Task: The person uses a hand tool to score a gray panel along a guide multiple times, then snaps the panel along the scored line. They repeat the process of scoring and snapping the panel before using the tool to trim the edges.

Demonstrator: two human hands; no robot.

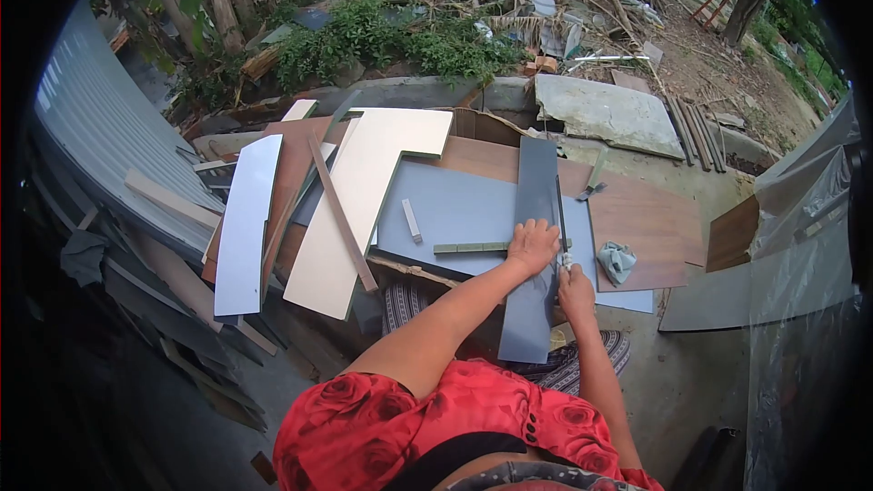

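My left hand [535, 245] is closed over a narrow greenish strip [471, 248], pressing it onto a long dark grey board [536, 173]. The strip is marked off in short sections, and its tip shows just right of my fingers. My right hand [575, 289] is wrapped round the pale grip of a thin, dark-bladed tool that looks like a saw [561, 209]. Its blade points away from me along the board's right edge, close to the strip's end. How the blade meets the strip is too small to tell.
A blue-grey panel [455, 205] lies beneath, with a small pale block [412, 220] on it. Cream board [364, 200] and white board [247, 218] offcuts overlap at left. A crumpled cloth [617, 263] sits on a brown panel [650, 218]. Plastic sheeting [796, 345] hangs at right.
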